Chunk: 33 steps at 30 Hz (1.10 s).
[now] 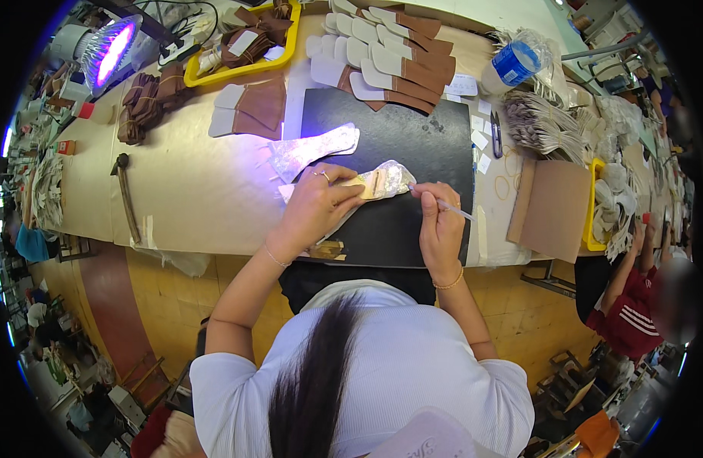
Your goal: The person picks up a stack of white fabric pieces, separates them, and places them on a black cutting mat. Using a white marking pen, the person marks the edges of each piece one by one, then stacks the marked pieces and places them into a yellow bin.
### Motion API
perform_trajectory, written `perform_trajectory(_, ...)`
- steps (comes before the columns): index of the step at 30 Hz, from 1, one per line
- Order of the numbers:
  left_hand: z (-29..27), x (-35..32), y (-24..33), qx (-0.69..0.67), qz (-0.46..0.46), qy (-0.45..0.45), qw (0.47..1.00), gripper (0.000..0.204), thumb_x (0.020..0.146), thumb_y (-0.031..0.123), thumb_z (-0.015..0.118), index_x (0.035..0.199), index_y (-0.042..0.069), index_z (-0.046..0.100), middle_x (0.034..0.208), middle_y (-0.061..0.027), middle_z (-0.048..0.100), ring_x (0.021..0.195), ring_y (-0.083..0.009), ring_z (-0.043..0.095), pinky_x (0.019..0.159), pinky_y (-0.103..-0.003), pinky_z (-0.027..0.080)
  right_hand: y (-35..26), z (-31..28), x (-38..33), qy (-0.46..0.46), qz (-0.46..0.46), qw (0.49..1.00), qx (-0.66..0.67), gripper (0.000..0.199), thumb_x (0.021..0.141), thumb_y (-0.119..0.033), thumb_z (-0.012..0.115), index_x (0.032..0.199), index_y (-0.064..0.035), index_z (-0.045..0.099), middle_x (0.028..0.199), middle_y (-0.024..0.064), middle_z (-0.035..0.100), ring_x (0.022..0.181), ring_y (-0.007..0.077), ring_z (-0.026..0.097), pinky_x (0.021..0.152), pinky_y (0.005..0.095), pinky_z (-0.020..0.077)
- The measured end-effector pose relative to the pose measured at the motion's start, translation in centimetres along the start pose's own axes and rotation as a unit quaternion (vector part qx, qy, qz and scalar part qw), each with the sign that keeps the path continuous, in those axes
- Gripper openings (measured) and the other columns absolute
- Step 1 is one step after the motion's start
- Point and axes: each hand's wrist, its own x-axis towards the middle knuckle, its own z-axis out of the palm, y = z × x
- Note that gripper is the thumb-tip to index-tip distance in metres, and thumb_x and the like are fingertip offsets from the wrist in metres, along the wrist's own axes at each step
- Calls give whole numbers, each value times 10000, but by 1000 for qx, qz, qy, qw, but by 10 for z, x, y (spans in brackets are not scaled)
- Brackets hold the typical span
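Note:
On a black mat (pixel 382 229) in front of me lies a pale, glove-like piece (pixel 398 177). My left hand (pixel 321 200) pinches a small yellowish slotted strip (pixel 373 185) against it, fingertips at the strip's left end. My right hand (pixel 441 225) is closed round a slim whitish pen (pixel 454 209), its tip touching or nearly touching the pale piece's right end. Just beyond my left hand, a similar pale piece (pixel 313 149) lies brightly lit. Part of the held piece is hidden beneath my left hand.
Brown-and-white leather pieces (pixel 401 65) fan out beyond the mat. A yellow basket (pixel 290 38) stands far left, near a glowing lamp (pixel 111 53) and a hammer (pixel 125 195). Rightward are thread snips (pixel 495 133), a blue-labelled bottle (pixel 511 65) and bundled gloves (pixel 546 122). Another person (pixel 633 305) sits at right.

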Motion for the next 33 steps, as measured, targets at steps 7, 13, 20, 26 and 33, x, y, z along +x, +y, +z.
perform_trajectory(7, 5, -5, 6, 18, -10, 11, 1000, 175, 806, 180, 792, 963, 104, 797, 1078, -55, 705, 1017, -264, 615, 897, -390, 453, -6, 1, 3, -11, 13, 1000, 22, 191, 1046, -195, 550, 1016, -54, 676, 850, 73, 655, 799, 258, 600, 927, 387, 430)
perform_trajectory(13, 7, -5, 5, 29, 2, 17, 999, 176, 797, 180, 794, 956, 104, 795, 1073, -54, 708, 1019, -258, 616, 900, -396, 452, -3, 1, 2, -21, 27, 999, 24, 185, 1042, -195, 558, 1018, -54, 675, 856, 77, 657, 800, 261, 601, 922, 388, 431)
perform_trajectory(20, 10, -6, 9, 83, 32, 36, 995, 189, 761, 161, 823, 942, 119, 789, 1075, -23, 712, 994, -223, 624, 914, -400, 435, -4, 9, 4, -32, 41, 998, 22, 169, 1023, -189, 591, 1013, -56, 695, 888, 90, 680, 840, 295, 615, 894, 388, 454)
perform_trajectory(26, 14, -7, 11, 124, 52, 42, 990, 198, 779, 170, 806, 965, 109, 771, 1075, -44, 710, 986, -230, 621, 904, -419, 426, -9, 23, 9, -54, 39, 998, 6, 116, 980, -146, 646, 1000, -53, 712, 934, 98, 714, 904, 304, 662, 855, 390, 498)
perform_trajectory(33, 16, -11, 8, 127, 59, 29, 990, 188, 846, 189, 744, 1011, 97, 747, 1128, -77, 704, 1046, -245, 605, 927, -438, 425, -16, 26, 16, -63, -49, 994, -72, 87, 960, -93, 653, 1001, -40, 710, 907, 87, 714, 825, 286, 663, 802, 366, 500)
